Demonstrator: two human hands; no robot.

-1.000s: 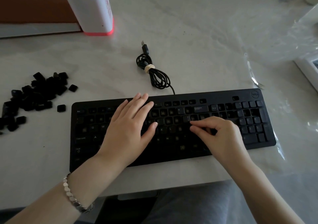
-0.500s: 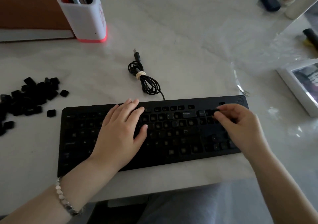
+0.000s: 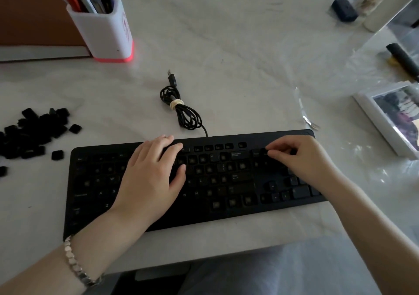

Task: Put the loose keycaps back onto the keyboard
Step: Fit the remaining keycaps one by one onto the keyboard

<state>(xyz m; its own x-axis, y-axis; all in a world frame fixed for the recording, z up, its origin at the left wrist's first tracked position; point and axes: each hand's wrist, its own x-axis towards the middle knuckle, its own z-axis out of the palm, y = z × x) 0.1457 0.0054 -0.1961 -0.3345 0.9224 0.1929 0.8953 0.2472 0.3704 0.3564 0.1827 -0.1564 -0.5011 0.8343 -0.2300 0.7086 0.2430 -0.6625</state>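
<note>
The black keyboard lies across the near part of the white table, with many key seats bare, mostly on its left half. A pile of loose black keycaps sits on the table to the left, and one single keycap lies close to the keyboard's top-left corner. My left hand rests flat on the keyboard's left-middle, fingers straight. My right hand hovers over the upper right block of keys. Its curled fingertips pinch what looks like a small black keycap, mostly hidden by the fingers.
The keyboard's coiled cable lies just behind it. A white pen holder stands at the back left. A white framed picture lies at the right edge, with clear plastic film beside it. Dark small items sit at the back right.
My right hand has moved from the middle of the keyboard to its upper right key block, fingers still curled. The left hand has stayed in place. The camera view has shifted.
</note>
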